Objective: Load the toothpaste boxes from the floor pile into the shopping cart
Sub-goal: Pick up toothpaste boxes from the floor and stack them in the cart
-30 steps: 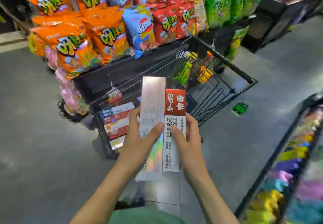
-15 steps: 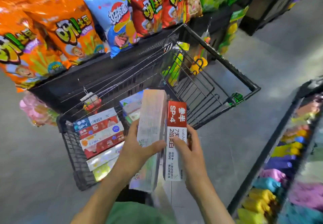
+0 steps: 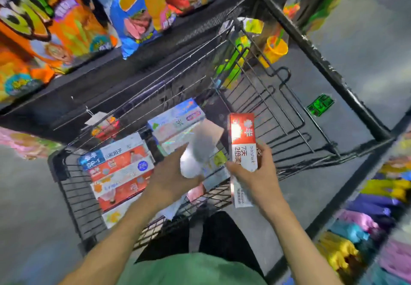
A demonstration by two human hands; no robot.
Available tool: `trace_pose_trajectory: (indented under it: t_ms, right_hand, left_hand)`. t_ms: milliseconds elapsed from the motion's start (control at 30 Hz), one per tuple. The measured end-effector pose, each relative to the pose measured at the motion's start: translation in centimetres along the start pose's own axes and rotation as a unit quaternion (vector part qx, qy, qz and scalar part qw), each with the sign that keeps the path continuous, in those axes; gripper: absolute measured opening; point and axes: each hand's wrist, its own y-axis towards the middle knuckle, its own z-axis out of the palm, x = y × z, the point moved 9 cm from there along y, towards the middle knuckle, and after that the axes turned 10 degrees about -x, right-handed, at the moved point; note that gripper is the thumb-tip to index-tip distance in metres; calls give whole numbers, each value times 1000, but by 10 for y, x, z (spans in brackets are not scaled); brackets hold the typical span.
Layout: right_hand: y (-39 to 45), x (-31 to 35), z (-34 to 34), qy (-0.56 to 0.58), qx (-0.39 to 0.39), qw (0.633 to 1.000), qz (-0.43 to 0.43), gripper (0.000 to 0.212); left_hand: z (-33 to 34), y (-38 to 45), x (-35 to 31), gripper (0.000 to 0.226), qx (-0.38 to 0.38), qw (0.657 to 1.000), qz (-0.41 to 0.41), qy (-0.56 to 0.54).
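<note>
Both my hands are over the black wire shopping cart point(image 3: 315, 62). My left hand point(image 3: 173, 178) grips a silvery holographic toothpaste box point(image 3: 204, 144), blurred and tilted down into the cart. In my right hand point(image 3: 255, 171) is a red and white toothpaste box point(image 3: 242, 149), held upright above the cart's near right side. Several toothpaste boxes point(image 3: 117, 169) lie stacked flat at the cart's left side, and more boxes point(image 3: 175, 120) lie in the middle. The floor pile is out of sight.
A black shelf edge point(image 3: 111, 84) with orange, blue and red snack bags point(image 3: 44, 28) runs just behind the cart. A rack of coloured goods point(image 3: 378, 218) stands at the right. Grey floor point(image 3: 22, 195) lies to the left. Small toys point(image 3: 275, 49) hang beyond the cart's far wall.
I have leaned closer over the cart. My left hand has tipped the silvery box forward and lowered it into the cart, and the two boxes have drawn apart. My right hand still holds its box.
</note>
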Motion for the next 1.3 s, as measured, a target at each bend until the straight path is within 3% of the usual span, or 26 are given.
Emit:
trace_pose_trajectory:
  t_ms: [100, 167, 267, 633, 1000, 1300]
  right_hand:
    - [33, -8, 8, -12, 19, 1000, 4, 65]
    - [54, -10, 12, -17, 41, 999, 1, 65]
    - [81, -17, 15, -42, 79, 996, -7, 64]
    - [121, -41, -12, -133, 138, 981, -43, 70]
    - [129, -61, -21, -161, 157, 974, -36, 71]
    - [133, -65, -19, -167, 162, 972, -40, 69]
  left_hand:
    - [32, 27, 17, 76, 28, 993, 3, 114]
    - [56, 43, 29, 74, 51, 989, 4, 141]
    - [88, 68, 52, 92, 67, 983, -5, 170]
    - [160, 132, 104, 83, 29, 931, 9, 364]
    - [166, 140, 125, 89, -21, 914, 0, 404]
    - [159, 130, 133, 81, -35, 897, -15, 441]
